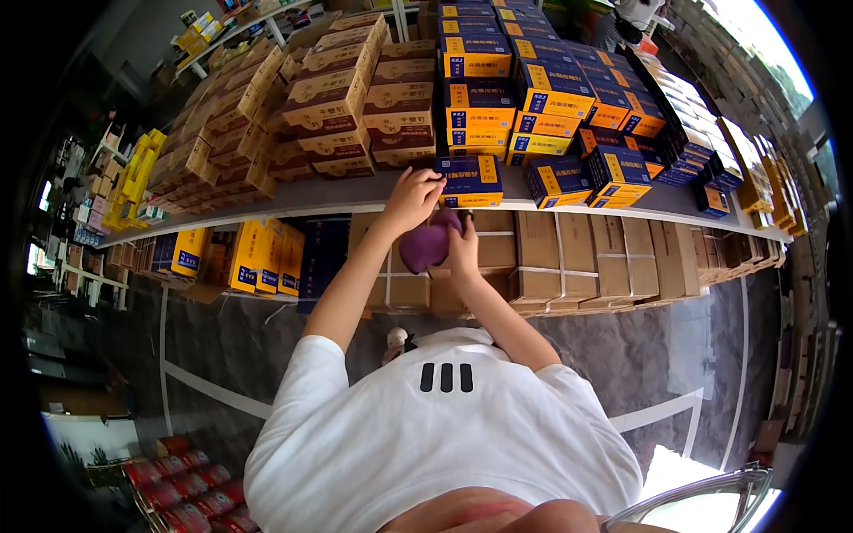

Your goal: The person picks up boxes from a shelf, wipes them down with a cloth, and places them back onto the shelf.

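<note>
A blue-and-orange cardboard box (471, 181) with Chinese print sits at the front edge of the grey shelf. Against its left end, my left hand (414, 202) is closed with curled fingers on the corner. Just below the shelf edge, my right hand (462, 251) is wrapped around the right side of a bunched purple cloth (425, 243). The cloth hangs in front of the lower cartons, close to my left wrist. The fingertips of my right hand are partly hidden by the cloth.
More blue-and-orange boxes (560, 89) are stacked behind and to the right. Brown cartons (329, 98) stand on the left of the shelf (355, 188). Strapped cardboard cartons (555, 258) fill the level below. Another person (626, 22) is at the far back.
</note>
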Motion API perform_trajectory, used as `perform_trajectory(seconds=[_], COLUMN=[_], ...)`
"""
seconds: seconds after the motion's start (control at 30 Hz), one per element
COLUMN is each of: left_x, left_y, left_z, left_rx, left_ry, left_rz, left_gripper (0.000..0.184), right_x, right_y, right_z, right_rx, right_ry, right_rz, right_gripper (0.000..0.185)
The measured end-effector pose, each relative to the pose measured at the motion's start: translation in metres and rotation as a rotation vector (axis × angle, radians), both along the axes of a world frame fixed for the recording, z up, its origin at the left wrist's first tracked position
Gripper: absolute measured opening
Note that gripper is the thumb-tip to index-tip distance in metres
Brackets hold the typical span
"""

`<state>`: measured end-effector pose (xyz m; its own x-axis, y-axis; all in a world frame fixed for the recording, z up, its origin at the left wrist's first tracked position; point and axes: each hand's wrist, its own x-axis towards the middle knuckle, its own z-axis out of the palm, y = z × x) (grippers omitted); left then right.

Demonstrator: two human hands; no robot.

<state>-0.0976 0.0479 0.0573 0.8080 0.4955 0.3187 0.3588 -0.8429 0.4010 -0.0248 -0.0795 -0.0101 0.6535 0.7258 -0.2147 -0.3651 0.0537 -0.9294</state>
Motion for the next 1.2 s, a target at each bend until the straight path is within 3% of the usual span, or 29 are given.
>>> perform_trajectory(seconds=[0.13,0.23,0.3,0.37,0.43,0.53,0.6,0.7,0.73,0.83,0.93,1.0,1.07,1.2], left_x=[-0.004,-0.006,-0.007,-0.007,-0.007,-0.010,-0.010,-0.012,-0.011,-0.009,-0.008,-0.008,-0.009,-0.011], left_y=[0.002,0.002,0.007,0.012,0.011,0.012,0.013,0.012,0.012,0.013,0.015,0.017,0.020,0.019], left_z=[-0.010,-0.003,-0.004,-0.005,-0.005,-0.003,-0.009,-0.010,-0.009,-0.008,-0.008,-0.008,-0.009,-0.014], left_rx=[-0.112,-0.192,-0.290,-0.341,-0.178,-0.115,-0.143,-0.198,-0.224,-0.214,-0.252,-0.246,-0.247,-0.207], left_ry=[0.016,0.059,0.040,0.043,0.087,0.127,0.062,0.060,0.117,0.139,0.112,0.125,0.129,0.129], left_rz=[-0.078,-0.095,-0.132,-0.138,-0.145,-0.159,-0.172,-0.178,-0.173,-0.166,-0.171,-0.160,-0.188,-0.207], left_gripper=[0.035,0.052,0.050,0.049,0.048,0.048,0.045,0.045,0.048,0.046,0.045,0.045,0.045,0.046], right_x=[0.025,0.013,-0.006,-0.017,-0.020,-0.012,-0.007,0.003,0.005,-0.019,-0.040,-0.035,-0.024,0.001], right_y=[0.001,0.020,0.036,0.031,0.029,0.002,-0.010,-0.007,0.005,0.025,0.028,0.023,0.006,-0.007], right_z=[-0.002,0.007,-0.014,-0.018,-0.029,-0.007,0.017,0.036,0.026,0.013,0.001,-0.002,0.005,-0.029], right_rx=[-0.009,-0.042,0.014,0.099,0.261,0.202,0.345,0.275,0.137,0.090,0.204,0.207,0.087,-0.154], right_ry=[-0.163,-0.117,-0.202,0.042,0.311,0.211,0.199,0.018,-0.318,-0.634,-0.623,-0.747,-0.809,-1.505], right_rz=[-0.275,-0.183,-0.199,-0.001,0.151,0.099,-0.161,-0.269,-0.304,-0.246,-0.026,-0.082,0.086,0.225], right_gripper=[0.062,0.064,0.065,0.062,0.059,0.060,0.059,0.061,0.063,0.068,0.071,0.072,0.074,0.054])
